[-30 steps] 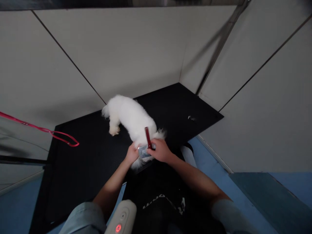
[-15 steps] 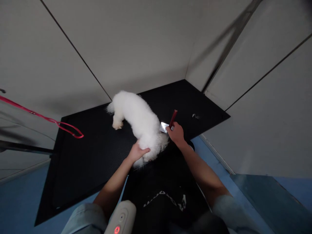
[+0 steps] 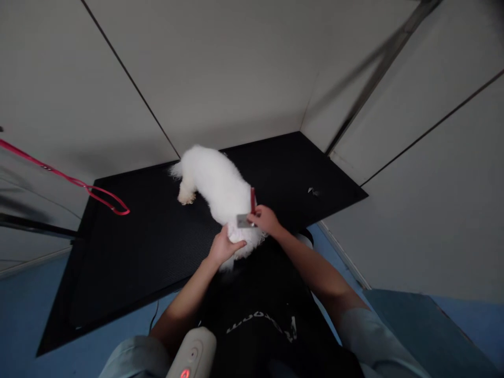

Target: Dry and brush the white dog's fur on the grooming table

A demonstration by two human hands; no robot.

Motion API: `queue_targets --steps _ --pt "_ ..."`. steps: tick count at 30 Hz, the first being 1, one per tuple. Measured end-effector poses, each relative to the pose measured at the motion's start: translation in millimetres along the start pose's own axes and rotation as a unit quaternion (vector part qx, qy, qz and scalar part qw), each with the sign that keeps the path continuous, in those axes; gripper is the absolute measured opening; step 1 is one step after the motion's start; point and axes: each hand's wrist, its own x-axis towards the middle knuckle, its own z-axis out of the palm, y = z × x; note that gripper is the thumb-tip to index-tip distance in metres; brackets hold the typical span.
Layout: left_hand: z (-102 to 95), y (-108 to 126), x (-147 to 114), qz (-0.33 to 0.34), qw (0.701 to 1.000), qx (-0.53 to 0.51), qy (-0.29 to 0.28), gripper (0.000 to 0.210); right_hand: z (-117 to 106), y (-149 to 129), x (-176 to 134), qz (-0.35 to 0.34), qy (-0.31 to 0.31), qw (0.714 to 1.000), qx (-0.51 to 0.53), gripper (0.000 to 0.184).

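A fluffy white dog (image 3: 220, 181) stands on the black table (image 3: 129, 262), its head end towards me and its tail end at the far left. My left hand (image 3: 224, 248) grips the side of its head, thumb stretched across the fur and fingers partly hidden. In my right hand (image 3: 265, 219) is a slicker brush (image 3: 244, 220) with a flat grey rectangular head and a red handle pointing up. The brush head lies over the fur at the dog's head and neck, just above my left hand.
A red lead loop (image 3: 106, 199) hangs over the table's left side. A small light-coloured item (image 3: 312, 190) lies on the right part of the table. A pale device with a red light (image 3: 192, 354) is close to me. Grey walls (image 3: 236, 68) stand behind.
My right hand has moved the brush leftwards and slightly down, from beside the dog onto its fur. My left hand stays on the head. The view has shifted slightly.
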Motion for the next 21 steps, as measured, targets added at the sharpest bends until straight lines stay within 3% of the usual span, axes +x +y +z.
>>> queue_targets --steps 3,4,6,8,10,12,13,15,16,17,19,21 --pt "5.1 5.2 -1.0 0.020 0.999 -0.047 -0.005 0.073 -5.5 -2.9 5.4 0.017 0.098 0.993 -0.062 0.016" --pt "7.2 5.8 -1.0 0.022 0.998 -0.063 -0.010 0.072 -7.4 -3.4 6.0 -0.009 0.090 0.994 -0.064 0.016" --pt "12.0 5.5 -1.0 0.018 0.995 -0.096 -0.016 0.069 -12.1 -2.9 6.7 -0.039 0.008 0.998 -0.039 0.014" --pt "17.6 4.7 -1.6 0.006 0.992 -0.128 -0.013 0.070 -19.1 -0.4 9.1 0.000 -0.032 0.999 -0.033 0.014" --pt "23.9 4.7 -3.1 -0.015 0.988 -0.151 -0.009 0.071 -26.6 2.5 11.6 0.060 0.049 0.995 -0.067 0.018" --pt "30.9 6.0 -5.7 -0.040 0.987 -0.157 -0.004 0.070 -29.8 3.3 11.6 0.055 0.123 0.986 -0.093 0.021" --pt "34.6 6.8 -7.2 -0.048 0.986 -0.157 0.003 0.069 -29.3 2.9 10.7 0.024 0.111 0.990 -0.089 0.020" --pt "41.5 7.8 -10.1 -0.056 0.986 -0.157 0.028 0.071 -26.8 1.5 9.2 -0.028 0.005 0.998 -0.060 0.016" --pt "44.3 7.4 -11.2 -0.056 0.985 -0.160 0.042 0.074 -26.3 1.3 9.4 -0.029 -0.039 0.998 -0.051 0.013" --pt "46.3 6.3 -11.9 -0.054 0.984 -0.165 0.051 0.076 -27.0 1.7 10.3 -0.012 -0.044 0.998 -0.054 0.012" --pt "47.4 1.7 -11.8 -0.049 0.981 -0.181 0.052 0.076 -31.0 4.0 12.1 0.049 0.047 0.993 -0.092 0.013" --pt "45.2 -5.3 -9.5 -0.039 0.977 -0.204 0.050 0.072 -33.7 6.9 10.2 0.051 0.118 0.984 -0.123 0.016"
